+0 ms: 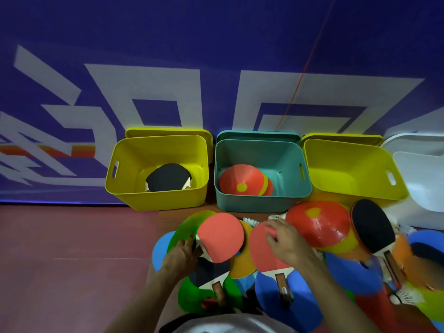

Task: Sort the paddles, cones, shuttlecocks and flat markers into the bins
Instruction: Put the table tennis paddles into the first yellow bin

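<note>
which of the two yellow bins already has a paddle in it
The left yellow bin: a black-faced paddle lies on its floor. The right yellow bin, beyond the teal bin, shows nothing inside.

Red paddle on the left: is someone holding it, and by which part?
Yes. The left hand grips the red paddle at its handle end, just below the blade. The right hand rests on another red paddle, fingers spread, not gripping it.

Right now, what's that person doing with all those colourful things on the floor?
A person is sorting sports gear into plastic bins. The left hand grips a red-faced table tennis paddle, lifted over the pile. The right hand rests on another red paddle lying flat. The left yellow bin already holds a black-faced paddle, the teal bin holds red and yellow cones, and the right yellow bin looks empty.
</note>
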